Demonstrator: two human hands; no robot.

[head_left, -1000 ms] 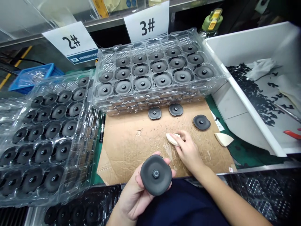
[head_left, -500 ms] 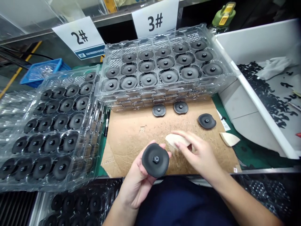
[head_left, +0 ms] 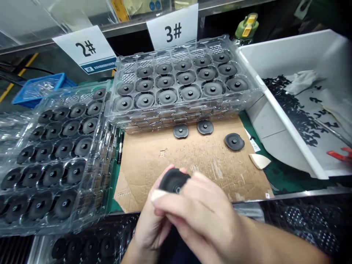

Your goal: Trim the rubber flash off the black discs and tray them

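Observation:
My left hand (head_left: 150, 216) holds a round black disc (head_left: 172, 178) with a small raised hub, above the front of the cardboard sheet (head_left: 145, 154). Over the disc's near side, my right hand (head_left: 203, 205) grips a cream-coloured pad (head_left: 158, 195); only the pad's tip shows past the fingers, which also hide part of the disc. Three more discs lie on the cardboard: one (head_left: 180, 131) and another (head_left: 205, 127) near the tray stack, and a third (head_left: 234, 141) at the right. A second cream pad (head_left: 259, 161) rests at the cardboard's right edge.
A stack of clear trays (head_left: 181, 106) with black discs stands behind the cardboard, another tray stack (head_left: 93, 165) at the left. The white bin (head_left: 286, 135) at the right holds small black pieces, a white glove and a red-handled tool. A green-lidded bottle (head_left: 246, 27) stands behind.
My right hand has moved left with the cream pad, from over the cardboard onto the disc in my left hand. The disc is now tilted and partly covered. The view has shifted slightly.

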